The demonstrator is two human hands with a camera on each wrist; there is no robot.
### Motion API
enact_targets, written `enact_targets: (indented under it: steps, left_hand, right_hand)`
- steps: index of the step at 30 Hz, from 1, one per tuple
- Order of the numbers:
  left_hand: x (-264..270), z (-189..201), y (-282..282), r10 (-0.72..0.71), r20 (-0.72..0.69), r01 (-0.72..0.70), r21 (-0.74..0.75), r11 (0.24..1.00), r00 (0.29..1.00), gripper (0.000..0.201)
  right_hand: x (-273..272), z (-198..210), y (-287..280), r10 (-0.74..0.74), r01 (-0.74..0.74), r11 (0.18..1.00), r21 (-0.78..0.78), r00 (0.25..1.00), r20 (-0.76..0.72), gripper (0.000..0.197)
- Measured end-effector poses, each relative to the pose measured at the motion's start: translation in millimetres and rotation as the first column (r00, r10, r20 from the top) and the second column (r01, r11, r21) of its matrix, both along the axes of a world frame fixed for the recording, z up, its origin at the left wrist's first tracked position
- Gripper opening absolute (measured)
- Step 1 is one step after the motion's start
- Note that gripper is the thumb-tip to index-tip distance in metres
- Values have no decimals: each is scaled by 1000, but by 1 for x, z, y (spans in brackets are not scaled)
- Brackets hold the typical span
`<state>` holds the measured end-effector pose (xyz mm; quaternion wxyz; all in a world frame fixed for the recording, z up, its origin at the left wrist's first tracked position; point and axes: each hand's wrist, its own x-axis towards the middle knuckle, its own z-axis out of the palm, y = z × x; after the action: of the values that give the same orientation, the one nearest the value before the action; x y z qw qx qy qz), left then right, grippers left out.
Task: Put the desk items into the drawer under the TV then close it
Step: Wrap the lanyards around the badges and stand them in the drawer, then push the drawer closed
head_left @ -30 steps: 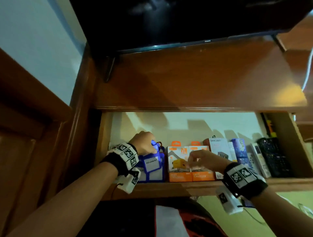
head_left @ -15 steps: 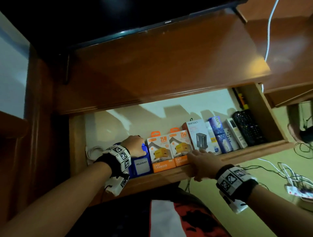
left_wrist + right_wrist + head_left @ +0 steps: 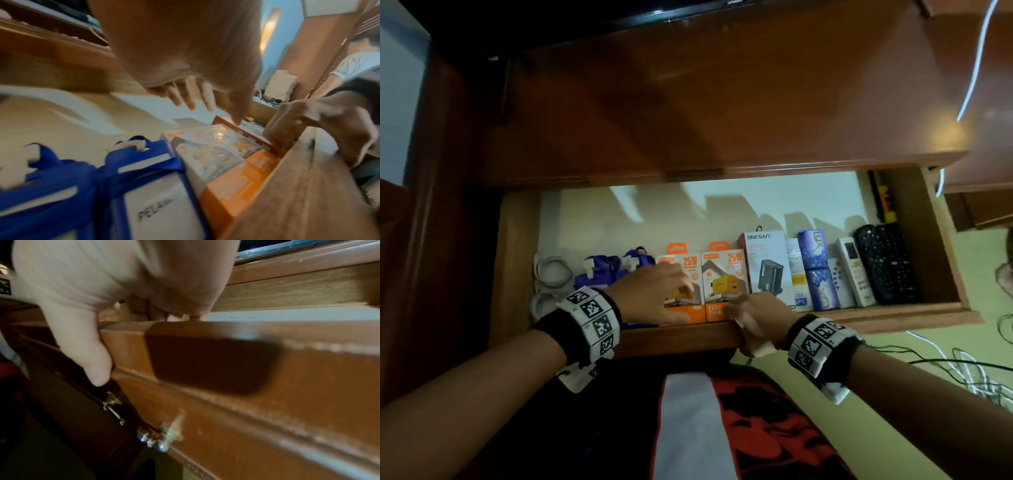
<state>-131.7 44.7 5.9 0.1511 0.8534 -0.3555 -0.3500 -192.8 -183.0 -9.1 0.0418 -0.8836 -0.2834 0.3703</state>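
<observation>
The wooden drawer (image 3: 681,337) under the TV stands pulled out. Inside lie a white cable (image 3: 551,274), blue badge holders (image 3: 602,270) (image 3: 144,178), two orange charger boxes (image 3: 726,281) (image 3: 226,162), a white ONESAM box (image 3: 767,263), a purple box (image 3: 816,270), a white remote (image 3: 854,270) and a black remote (image 3: 887,263). My left hand (image 3: 650,294) (image 3: 197,97) hovers over the left orange box with straight fingers, holding nothing. My right hand (image 3: 750,318) (image 3: 320,123) grips the drawer front (image 3: 205,353), fingers (image 3: 174,316) over its top edge and thumb (image 3: 92,356) on the outer face.
The TV's lower edge (image 3: 688,13) sits on the wooden top (image 3: 688,102) above the drawer. A metal handle (image 3: 156,438) hangs on the drawer front. Loose cables (image 3: 962,370) lie on the floor at the right. Another person (image 3: 353,65) is at the right.
My left hand has let go of the blue badge holder and moved right over the orange box. My right hand has left the boxes and taken hold of the drawer's front edge.
</observation>
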Motion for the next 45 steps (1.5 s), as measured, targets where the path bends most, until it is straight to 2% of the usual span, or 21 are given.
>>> enact_targets:
  steps: [2, 5, 7, 10, 13, 15, 18, 22, 25, 31, 37, 41, 45]
  left_hand:
    - [-2, 1, -13, -54, -117, 65, 94, 993, 992, 49]
    - [3, -3, -25, -69, -180, 111, 236, 965, 981, 61]
    - [12, -3, -29, -54, -114, 83, 268, 960, 992, 64]
    - [29, -1, -28, -13, 159, -28, 248, 968, 987, 68]
    - [52, 2, -23, 100, 409, -184, 172, 968, 907, 99]
    - [71, 3, -16, 189, 487, -281, 120, 952, 852, 121]
    - [104, 3, -5, 257, 509, -370, 133, 919, 821, 144]
    - [144, -1, 2, 308, 445, -426, 192, 884, 841, 153]
    - [165, -2, 0, 265, 455, -389, 204, 899, 850, 149]
    - [188, 2, -9, 155, 484, -313, 264, 912, 861, 139]
    - [190, -1, -11, 122, 533, -310, 279, 909, 837, 127]
    - [188, 0, -17, 143, 516, -333, 297, 895, 844, 125]
    - [189, 13, -14, 210, 422, -348, 284, 893, 882, 116]
  right_hand:
    - [10, 4, 0, 1, -1, 1000, 11, 1000, -3, 28]
    - [26, 5, -4, -44, 43, 998, 47, 999, 31, 28]
    - [40, 3, -8, -85, 80, 995, 64, 993, 87, 25]
    - [67, 2, -12, -171, 131, 976, 172, 954, 248, 30]
    - [92, 2, -16, -188, 102, 975, 195, 851, 491, 64]
    - [109, 3, -20, -266, 189, 963, 191, 771, 579, 91]
    - [136, 6, -24, -367, 346, 928, 139, 775, 515, 130]
    - [173, 8, -21, -388, 433, 901, 32, 769, 508, 148]
    - [192, 8, -18, -401, 458, 889, 18, 759, 512, 146]
    - [199, 1, -15, -449, 505, 861, 69, 687, 571, 128]
    - [200, -5, -12, -474, 548, 832, 85, 622, 623, 119]
    - [201, -8, -13, -481, 541, 835, 101, 627, 612, 115]
    - [198, 1, -15, -484, 518, 848, 110, 674, 558, 102]
